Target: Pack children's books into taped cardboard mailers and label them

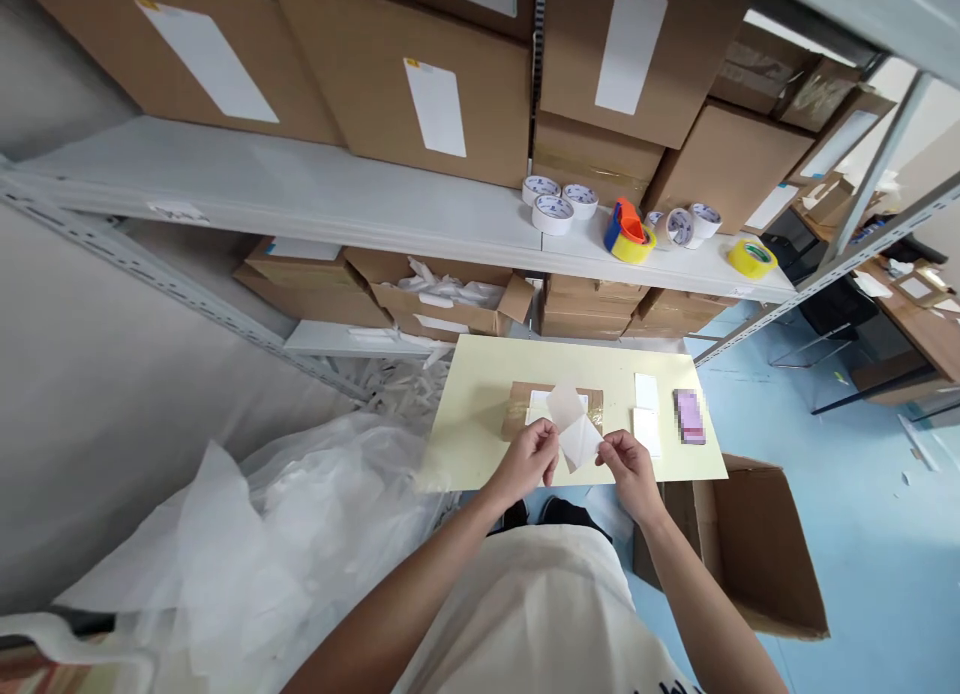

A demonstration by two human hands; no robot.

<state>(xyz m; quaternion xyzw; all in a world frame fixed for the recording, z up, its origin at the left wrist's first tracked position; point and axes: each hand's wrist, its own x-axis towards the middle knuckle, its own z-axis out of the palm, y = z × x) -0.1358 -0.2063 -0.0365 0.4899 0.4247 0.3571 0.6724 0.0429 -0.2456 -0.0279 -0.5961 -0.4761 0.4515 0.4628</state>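
Forearms (424, 577) converge toward the yellow table (480, 374);
left hand (527, 460) and right hand (631, 469) each pinch white paper (580, 440).

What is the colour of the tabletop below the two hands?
The tabletop is pale yellow, seen in the head view.

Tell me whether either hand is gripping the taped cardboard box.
No, the cardboard box rests on the yellow table while the left hand and right hand pinch white paper.
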